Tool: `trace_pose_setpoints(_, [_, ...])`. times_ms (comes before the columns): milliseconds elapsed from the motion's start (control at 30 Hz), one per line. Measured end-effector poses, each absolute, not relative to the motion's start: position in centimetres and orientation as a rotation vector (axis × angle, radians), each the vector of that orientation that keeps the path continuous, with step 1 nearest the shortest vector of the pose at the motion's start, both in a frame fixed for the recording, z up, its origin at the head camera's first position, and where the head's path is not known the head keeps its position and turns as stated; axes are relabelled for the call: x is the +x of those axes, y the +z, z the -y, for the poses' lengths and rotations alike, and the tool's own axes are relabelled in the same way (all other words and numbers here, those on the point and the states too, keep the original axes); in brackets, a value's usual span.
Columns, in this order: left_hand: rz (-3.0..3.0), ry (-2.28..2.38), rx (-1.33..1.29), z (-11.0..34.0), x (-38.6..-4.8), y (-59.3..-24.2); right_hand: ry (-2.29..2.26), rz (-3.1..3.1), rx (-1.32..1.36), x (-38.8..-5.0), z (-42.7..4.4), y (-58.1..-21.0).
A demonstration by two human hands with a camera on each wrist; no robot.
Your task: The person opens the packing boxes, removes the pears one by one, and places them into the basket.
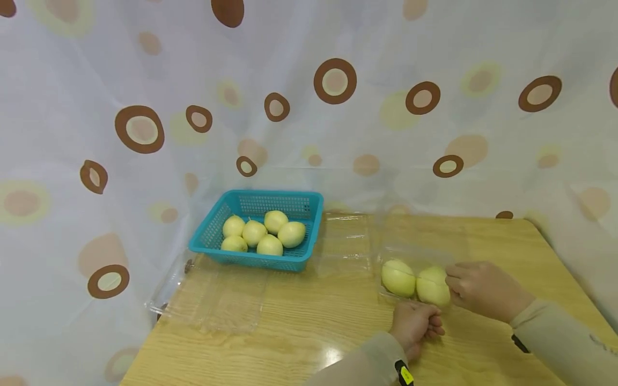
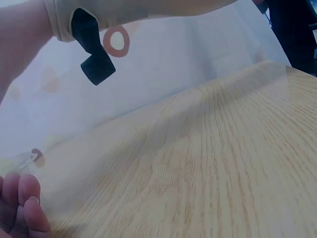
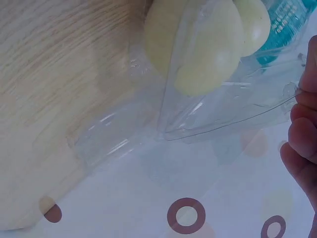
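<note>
Two pale yellow-green round fruits [image 1: 398,277] sit side by side in a clear plastic clamshell box [image 1: 384,292] on the right of the table. My right hand [image 1: 485,289] pinches the thin rim of this box at its right side; the right wrist view shows the fingertips [image 3: 302,131] on the clear edge. At the box's near side is my left hand [image 1: 416,328], back upward, its fingers loosely curled. The left wrist view shows those fingers [image 2: 28,191] with nothing visible between them. Whether the left hand touches the box is hidden.
A blue-green basket [image 1: 256,261] with several similar fruits [image 1: 269,245] stands at the back left. One clear plastic box [image 1: 232,305] lies open left of front, partly over the table edge; more clear plastic [image 1: 344,241] lies right of the basket. A spotted curtain [image 1: 309,134] hangs behind.
</note>
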State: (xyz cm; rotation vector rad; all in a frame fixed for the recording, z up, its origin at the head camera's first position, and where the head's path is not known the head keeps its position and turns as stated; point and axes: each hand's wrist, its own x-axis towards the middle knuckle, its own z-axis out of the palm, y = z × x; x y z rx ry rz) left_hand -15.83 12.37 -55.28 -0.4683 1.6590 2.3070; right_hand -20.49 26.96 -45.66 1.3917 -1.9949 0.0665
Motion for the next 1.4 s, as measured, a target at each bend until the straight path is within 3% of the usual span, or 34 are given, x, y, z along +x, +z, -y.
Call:
trace_pose_setpoints(700, [-1.66, 2.279, -0.406, -12.2, -15.7, -55.5, 0.059, 2.056, 1.198, -21.7, -30.4, -43.8])
trace_pose_setpoints(1400, [-1.632, 2.25, -0.362, -11.5, -15.6, -55.5, 0.655, 2.479, 0.503, -24.6, -30.8, -45.0])
